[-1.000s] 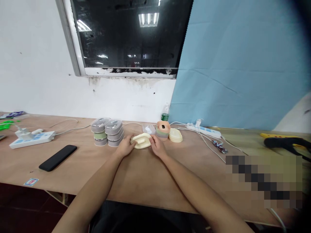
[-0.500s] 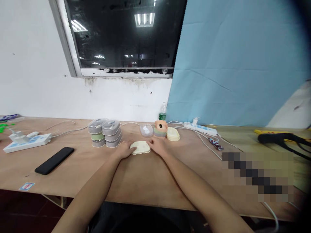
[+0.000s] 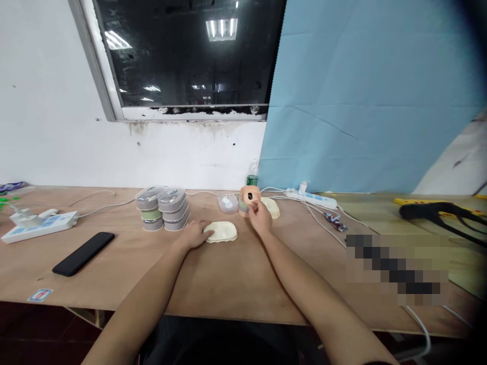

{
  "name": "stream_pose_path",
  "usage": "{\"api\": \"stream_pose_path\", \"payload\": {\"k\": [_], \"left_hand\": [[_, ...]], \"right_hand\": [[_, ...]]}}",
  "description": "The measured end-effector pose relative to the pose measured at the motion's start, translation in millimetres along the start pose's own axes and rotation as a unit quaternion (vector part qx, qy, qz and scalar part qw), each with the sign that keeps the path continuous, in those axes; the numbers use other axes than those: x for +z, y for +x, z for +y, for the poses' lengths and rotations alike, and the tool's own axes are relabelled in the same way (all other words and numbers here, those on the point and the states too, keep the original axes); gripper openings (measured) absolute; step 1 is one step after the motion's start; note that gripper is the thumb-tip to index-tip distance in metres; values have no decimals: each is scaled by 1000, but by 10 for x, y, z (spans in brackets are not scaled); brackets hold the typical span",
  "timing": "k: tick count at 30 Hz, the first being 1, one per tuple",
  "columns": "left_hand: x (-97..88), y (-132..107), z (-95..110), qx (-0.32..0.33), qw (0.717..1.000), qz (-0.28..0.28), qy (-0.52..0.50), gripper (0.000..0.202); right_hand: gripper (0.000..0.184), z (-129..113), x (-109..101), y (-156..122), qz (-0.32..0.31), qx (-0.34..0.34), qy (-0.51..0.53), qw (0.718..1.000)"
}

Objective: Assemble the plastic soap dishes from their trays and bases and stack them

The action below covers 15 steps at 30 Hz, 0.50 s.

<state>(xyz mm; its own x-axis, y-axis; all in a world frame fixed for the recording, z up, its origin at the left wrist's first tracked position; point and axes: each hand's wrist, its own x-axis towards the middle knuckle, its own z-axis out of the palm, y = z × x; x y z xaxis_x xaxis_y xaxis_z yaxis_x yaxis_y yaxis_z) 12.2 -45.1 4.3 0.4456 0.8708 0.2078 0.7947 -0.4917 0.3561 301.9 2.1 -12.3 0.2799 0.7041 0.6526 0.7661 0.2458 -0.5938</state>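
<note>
Near the far edge of the tabletop (image 3: 224,284), your open left hand (image 3: 193,234) rests against a smooth cream plastic lid (image 3: 219,231). Your curled right hand (image 3: 261,217) touches stacked plastic tubs (image 3: 246,203), grip unclear.

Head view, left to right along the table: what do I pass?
Power strip → black phone → grey stacked containers → left hand → cream dish → right hand → second power strip

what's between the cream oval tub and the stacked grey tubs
In the head view, the left hand lies there, its fingertips against the cream oval tub, with the hand just short of the stacked grey tubs.
</note>
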Motion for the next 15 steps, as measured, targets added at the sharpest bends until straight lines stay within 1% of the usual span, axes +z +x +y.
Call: {"api": "stream_pose_path", "payload": {"k": [2, 4, 6, 8, 9, 11, 13, 15], "left_hand": [[-5, -5, 16, 8, 1000, -15, -3, 59], [-3, -12, 47, 8, 1000, -30, -2, 63], [10, -17, 82, 10, 999, -39, 1, 66], [34, -13, 104, 13, 1000, -28, 0, 71], [46, -8, 107, 12, 1000, -14, -4, 74], [65, 9, 94, 5, 999, 33, -15, 81], [62, 31, 69, 0, 995, 93, -27, 87], [33, 48, 55, 5, 988, 150, -48, 91]], "right_hand": [[27, -9, 6, 3, 24, -2, 22, 999], [26, -22, 1, 2, 42, 0, 44, 998], [29, -41, -10, -4, 57, -1, 64, 996], [34, -78, -19, -20, 66, -12, 77, 995], [37, -105, -22, -33, 65, -23, 77, 995], [41, -179, -25, -75, 48, -59, 67, 995], [43, -274, -27, -136, 13, -115, 53, 992], [44, -379, -31, -210, -36, -180, 55, 981]]}}
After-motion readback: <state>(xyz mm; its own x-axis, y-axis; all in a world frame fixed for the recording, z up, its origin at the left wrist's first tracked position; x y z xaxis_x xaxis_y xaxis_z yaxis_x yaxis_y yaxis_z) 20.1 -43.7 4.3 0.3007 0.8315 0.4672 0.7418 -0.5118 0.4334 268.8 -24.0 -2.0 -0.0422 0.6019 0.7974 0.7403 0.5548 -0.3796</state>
